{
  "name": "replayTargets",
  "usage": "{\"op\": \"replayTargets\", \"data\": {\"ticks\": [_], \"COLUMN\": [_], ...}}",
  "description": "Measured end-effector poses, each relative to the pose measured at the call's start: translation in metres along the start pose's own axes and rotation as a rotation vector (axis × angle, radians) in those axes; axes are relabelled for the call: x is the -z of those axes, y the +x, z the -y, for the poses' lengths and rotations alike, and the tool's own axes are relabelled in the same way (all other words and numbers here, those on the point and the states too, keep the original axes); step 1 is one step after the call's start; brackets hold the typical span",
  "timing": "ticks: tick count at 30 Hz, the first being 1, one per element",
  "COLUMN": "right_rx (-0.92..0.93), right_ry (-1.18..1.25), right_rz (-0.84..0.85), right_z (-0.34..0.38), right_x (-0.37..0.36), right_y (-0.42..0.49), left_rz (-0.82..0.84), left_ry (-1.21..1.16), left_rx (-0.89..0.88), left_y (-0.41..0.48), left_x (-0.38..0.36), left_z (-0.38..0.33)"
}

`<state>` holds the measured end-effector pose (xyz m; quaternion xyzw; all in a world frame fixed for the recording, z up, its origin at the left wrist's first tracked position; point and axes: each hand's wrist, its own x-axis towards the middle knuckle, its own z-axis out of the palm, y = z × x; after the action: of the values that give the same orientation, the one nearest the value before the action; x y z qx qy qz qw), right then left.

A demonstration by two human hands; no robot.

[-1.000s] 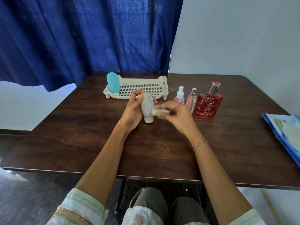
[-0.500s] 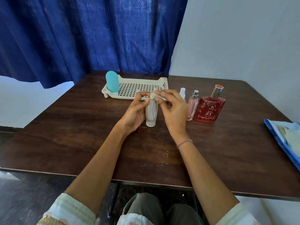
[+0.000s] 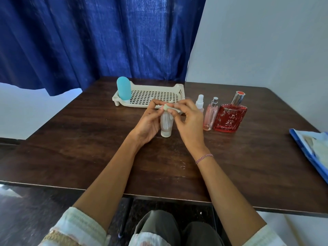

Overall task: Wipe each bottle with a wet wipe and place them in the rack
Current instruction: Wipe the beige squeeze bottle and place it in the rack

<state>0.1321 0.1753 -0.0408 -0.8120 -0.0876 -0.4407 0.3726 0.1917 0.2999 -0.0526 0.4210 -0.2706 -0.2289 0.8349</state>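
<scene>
A: Worth checking the white bottle (image 3: 166,125) first. Stands cap-down on the table (image 3: 88,148), just in front of the rack (image 3: 152,96), long axis upright, rounded end pointing up.

B: Agreed. Gripped around the body by the left hand (image 3: 148,124), curled from the bottle's left side. Pinched in the right hand (image 3: 189,119), a bunched wet wipe (image 3: 167,108), pressed on the rounded top.

A: Narrow cap underneath, so tippy. Likely to topple under sideways rubbing if the left grip loosens.

B: Also close company: small spray bottle (image 3: 199,102), pink perfume bottle (image 3: 210,115) and red perfume bottle (image 3: 230,118), all upright in a row just right of the rack. Near the right hand, so an elbow swing or a wide wiping stroke probably knocks the tall thin ones over.

A: And glass, seemingly. Risk of rolling toward the table edge.

B: Inside the rack, only a blue bottle (image 3: 123,88), upright at the left end. Plenty of open grid to its right.

A: Wet plastic, possibly slippery on the lift into the rack. Firm hold advised.
</scene>
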Motion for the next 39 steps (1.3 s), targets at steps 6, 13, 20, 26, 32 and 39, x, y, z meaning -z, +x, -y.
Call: {"op": "replayTargets", "data": {"ticks": [6, 13, 20, 26, 32, 39], "right_rx": [-0.056, 0.016, 0.018, 0.036, 0.053, 0.066], "right_ry": [-0.064, -0.051, -0.106, -0.151, -0.252, -0.312], "right_rz": [-0.039, 0.072, 0.099, 0.117, 0.136, 0.120], "right_z": [-0.003, 0.009, 0.007, 0.008, 0.008, 0.010], "right_x": [0.004, 0.000, 0.002, 0.003, 0.005, 0.004], "right_y": [0.000, -0.008, -0.009, -0.011, -0.012, -0.011], "left_rz": [-0.004, -0.016, -0.029, -0.053, -0.066, -0.087], "left_ry": [0.013, -0.033, 0.086, 0.111, 0.097, 0.076], "left_rx": [0.000, -0.004, -0.022, -0.030, -0.026, -0.023], "left_y": [-0.001, 0.000, 0.001, 0.001, 0.001, 0.002], "left_x": [-0.004, 0.000, -0.005, -0.007, -0.005, -0.004], "left_z": [0.001, 0.000, 0.001, 0.002, 0.001, 0.000]}}
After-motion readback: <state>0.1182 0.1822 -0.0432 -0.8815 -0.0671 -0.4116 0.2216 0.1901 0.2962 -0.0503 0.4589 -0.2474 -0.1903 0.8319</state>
